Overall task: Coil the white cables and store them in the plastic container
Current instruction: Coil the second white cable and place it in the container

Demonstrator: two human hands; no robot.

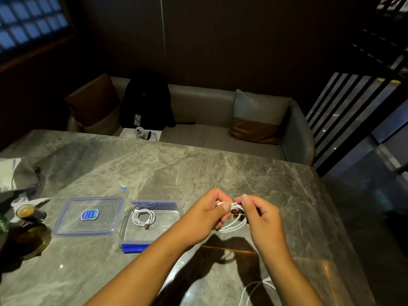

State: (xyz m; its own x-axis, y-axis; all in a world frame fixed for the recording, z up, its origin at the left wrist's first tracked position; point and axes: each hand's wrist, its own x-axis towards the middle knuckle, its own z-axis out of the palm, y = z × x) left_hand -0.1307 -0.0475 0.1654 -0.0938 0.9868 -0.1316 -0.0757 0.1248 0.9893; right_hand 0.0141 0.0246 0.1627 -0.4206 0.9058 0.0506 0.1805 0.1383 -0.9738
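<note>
Container (152, 236): clear plastic box with blue clips, open, standing on the grey marble table (176, 168). This box serves as the landmark for all entries below.

Stored cable (143, 218): white, coiled, lying inside the container toward its far left corner.

Lid (88, 216): clear with a blue label, flat on the table just left of the container.

Cable in hand (235, 219): white, looped, held above the table to the right of the container, between both hands.

Left hand (206, 214): just right of the container, fingers curled shut around the loops, thumb pressed on the bundle.

Right hand (261, 214): further right, thumb and forefinger pinched narrow on the cable's end where it meets the loops.

Loose cable (256, 290): white, uncoiled, on the table near the lower edge of view, well to the right and nearer the person than the container.

Cup (27, 212): small, with dark drink, well left of the lid.

Step in hand, by judgement: finishing the coil of the second cable, probably tucking or winding its end.

Next move calls for: keeping the loops pinched so they do not spring open, carrying the bundle left over the container's rim, and laying it beside the stored cable. The loose cable appears not yet coiled.
</note>
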